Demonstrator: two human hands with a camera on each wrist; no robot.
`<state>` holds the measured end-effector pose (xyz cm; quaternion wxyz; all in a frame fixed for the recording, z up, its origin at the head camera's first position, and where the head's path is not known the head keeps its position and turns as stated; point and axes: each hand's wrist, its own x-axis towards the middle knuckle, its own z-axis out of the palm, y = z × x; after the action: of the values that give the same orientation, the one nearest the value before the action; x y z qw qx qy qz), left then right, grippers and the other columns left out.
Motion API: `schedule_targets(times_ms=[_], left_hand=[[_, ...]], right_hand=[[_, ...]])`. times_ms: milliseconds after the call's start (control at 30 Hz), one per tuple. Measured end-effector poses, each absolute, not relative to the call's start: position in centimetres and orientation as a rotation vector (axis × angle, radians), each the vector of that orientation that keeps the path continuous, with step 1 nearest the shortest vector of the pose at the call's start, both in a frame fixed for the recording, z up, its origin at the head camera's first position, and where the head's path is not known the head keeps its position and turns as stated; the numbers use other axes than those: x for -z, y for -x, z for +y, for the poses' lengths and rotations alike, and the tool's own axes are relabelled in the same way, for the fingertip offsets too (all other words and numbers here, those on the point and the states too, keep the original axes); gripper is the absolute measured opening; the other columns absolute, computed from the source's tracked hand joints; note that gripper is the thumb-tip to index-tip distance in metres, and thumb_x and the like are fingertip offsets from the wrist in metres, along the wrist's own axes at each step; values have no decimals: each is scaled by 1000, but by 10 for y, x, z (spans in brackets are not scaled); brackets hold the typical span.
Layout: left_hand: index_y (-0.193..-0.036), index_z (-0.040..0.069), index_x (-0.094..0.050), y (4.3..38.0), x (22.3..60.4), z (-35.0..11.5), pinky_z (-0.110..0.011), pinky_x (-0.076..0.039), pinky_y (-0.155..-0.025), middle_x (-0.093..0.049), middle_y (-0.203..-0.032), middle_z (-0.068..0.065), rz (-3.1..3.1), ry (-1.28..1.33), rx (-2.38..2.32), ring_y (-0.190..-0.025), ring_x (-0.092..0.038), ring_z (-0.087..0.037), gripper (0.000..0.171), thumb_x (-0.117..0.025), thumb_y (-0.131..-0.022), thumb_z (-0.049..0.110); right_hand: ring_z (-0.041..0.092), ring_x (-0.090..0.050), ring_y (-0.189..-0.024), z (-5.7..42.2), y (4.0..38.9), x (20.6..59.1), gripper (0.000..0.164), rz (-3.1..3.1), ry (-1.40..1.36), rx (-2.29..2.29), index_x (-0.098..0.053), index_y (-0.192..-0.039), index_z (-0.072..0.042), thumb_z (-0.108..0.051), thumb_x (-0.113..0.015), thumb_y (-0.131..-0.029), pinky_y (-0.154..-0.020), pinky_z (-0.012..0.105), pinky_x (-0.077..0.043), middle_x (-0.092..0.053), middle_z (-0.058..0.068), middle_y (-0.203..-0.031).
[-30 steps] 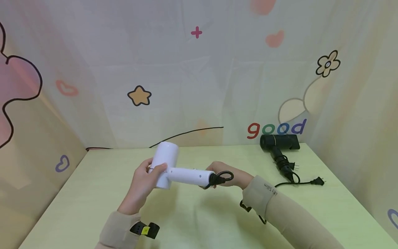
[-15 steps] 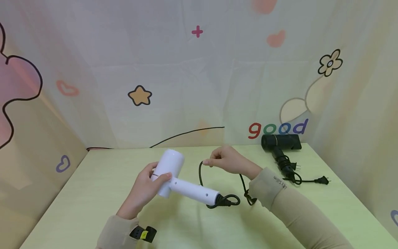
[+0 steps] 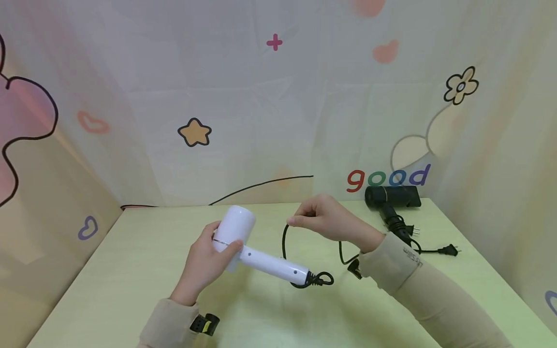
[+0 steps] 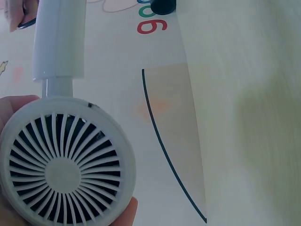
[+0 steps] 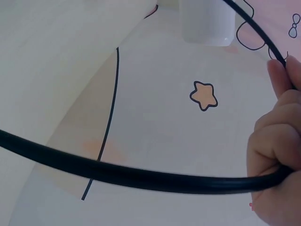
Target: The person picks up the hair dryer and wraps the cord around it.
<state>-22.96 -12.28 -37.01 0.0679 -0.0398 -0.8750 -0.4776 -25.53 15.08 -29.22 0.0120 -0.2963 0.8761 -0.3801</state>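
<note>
My left hand (image 3: 209, 258) grips a white hair dryer (image 3: 274, 263) by its barrel, thumb laid across near the handle joint. The handle slants down to the right, away from that hand. In the left wrist view the dryer's round slotted grille (image 4: 63, 174) faces the camera. To the right, my right hand (image 3: 324, 220) pinches the dryer's black cord (image 3: 284, 241) above the table, with curled fingers around it. Part of the cord loops at the handle's end. Another stretch of cord (image 5: 188, 183) runs out of the right fist in the right wrist view.
A black hair dryer (image 3: 393, 197) lies at the back right of the pale table (image 3: 130, 270), its cord wrapped round the handle and a plug (image 3: 448, 250) beside it. A printed curtain (image 3: 243, 96) stands behind the table and along both sides.
My right hand has moved from the handle's end up and to the right, drawing the cord out with it. The white dryer's handle has tilted downward at its right end.
</note>
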Motion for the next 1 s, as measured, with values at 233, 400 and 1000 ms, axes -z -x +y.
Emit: schedule_targets(times_ms=[233, 400, 1000], left_hand=[[-136, 3, -41, 229, 368, -121, -32, -48, -64, -60, -112, -16, -2637, 81, 1227, -87, -60, -28, 66, -68, -83, 34], [-137, 2, -39, 228, 366, -120, -39, -47, -69, -58, -113, -17, -2618, 10, 1138, -90, -58, -30, 69, -66, -84, 35], [-142, 1, -28, 237, 372, -116, -49, -47, -74, -49, -121, -21, -2454, -182, 1209, -94, -55, -38, 73, -61, -87, 36]], right_hand=[[7, -22, -46, 150, 245, 288, 18, 2700, 958, 1153, -72, -70, -15, -21, -68, -87, -46, 21, -19, -31, -7, -52], [6, -23, -46, 149, 241, 290, 19, 2693, 991, 1141, -73, -71, -14, -21, -67, -88, -46, 20, -19, -34, -7, -52], [7, -25, -46, 151, 221, 303, 19, 2722, 808, 1214, -75, -91, -10, -21, -60, -92, -43, 20, -20, -34, -6, -53]])
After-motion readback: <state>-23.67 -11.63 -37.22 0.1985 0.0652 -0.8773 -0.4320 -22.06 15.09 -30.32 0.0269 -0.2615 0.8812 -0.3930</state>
